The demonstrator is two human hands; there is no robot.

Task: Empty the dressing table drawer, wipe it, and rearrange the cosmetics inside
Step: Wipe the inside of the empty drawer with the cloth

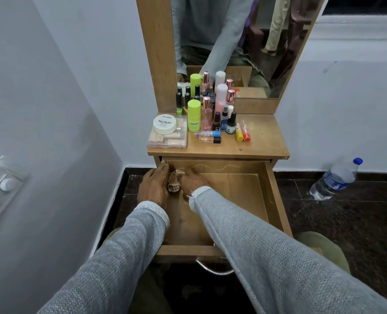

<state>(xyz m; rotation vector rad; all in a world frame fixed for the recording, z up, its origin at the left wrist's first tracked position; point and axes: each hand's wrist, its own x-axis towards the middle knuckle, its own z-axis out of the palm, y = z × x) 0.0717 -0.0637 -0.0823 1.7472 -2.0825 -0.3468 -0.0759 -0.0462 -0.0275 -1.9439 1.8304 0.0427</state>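
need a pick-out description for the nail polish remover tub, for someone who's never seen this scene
Start at the wooden dressing table top below the mirror. At its front left corner lies a clear plastic box of beige tubes; the tub sits on that box. It is the only low, round, white container, its lid printed "NAIL POLISH".

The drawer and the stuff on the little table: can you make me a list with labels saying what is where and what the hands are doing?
drawer: pulled open, bare wood showing inside
left hand: on the drawer's left edge, against the shell
right hand: inside the drawer, touching the shell
shell: brown, patterned, between both hands; who grips it is unclear
tabletop: crowded with cosmetics
nail polish tub: white, on a clear box
green bottle: standing upright
water bottle: lying on the floor, right side
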